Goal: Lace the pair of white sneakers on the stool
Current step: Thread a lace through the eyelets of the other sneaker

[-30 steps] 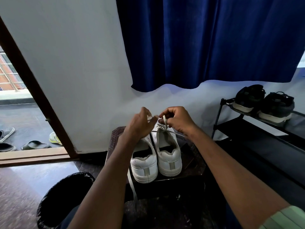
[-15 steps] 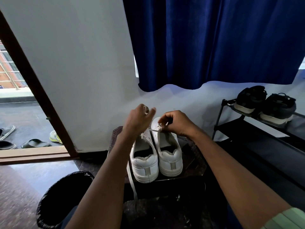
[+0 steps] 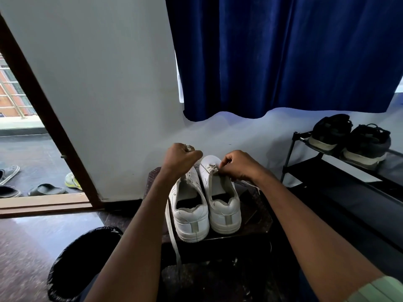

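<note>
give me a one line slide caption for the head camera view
Both hands lace the right white sneaker on the stool: left hand pulls the lace up, right hand pinches it at the eyelets.

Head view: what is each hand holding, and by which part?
The left hand grips one end of the white flat shoelace, pulled up. The right hand pinches the same lace at the front eyelets of the right white leather sneaker.

Two white sneakers (image 3: pixel 207 205) are set side by side on the stool (image 3: pixel 257 216); above them, lace is pinched by the left hand (image 3: pixel 180 159) and right hand (image 3: pixel 237 164).
</note>
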`<action>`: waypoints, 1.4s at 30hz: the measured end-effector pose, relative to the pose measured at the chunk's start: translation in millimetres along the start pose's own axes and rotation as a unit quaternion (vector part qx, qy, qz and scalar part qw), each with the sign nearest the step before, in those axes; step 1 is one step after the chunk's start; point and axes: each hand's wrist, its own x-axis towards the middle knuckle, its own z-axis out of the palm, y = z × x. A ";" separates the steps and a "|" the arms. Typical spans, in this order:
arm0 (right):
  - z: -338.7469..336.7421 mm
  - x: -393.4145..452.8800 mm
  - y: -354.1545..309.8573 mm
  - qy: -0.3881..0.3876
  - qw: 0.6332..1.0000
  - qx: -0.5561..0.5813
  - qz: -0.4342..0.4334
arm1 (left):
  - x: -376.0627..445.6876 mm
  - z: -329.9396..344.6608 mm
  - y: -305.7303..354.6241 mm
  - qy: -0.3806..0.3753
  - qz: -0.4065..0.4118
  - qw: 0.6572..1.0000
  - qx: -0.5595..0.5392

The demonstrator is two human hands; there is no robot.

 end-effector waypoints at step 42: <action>-11.6 -5.2 -12.3 0.031 0.971 0.205 -0.116 | -3.7 24.7 19.7 -0.036 0.008 0.994 -0.107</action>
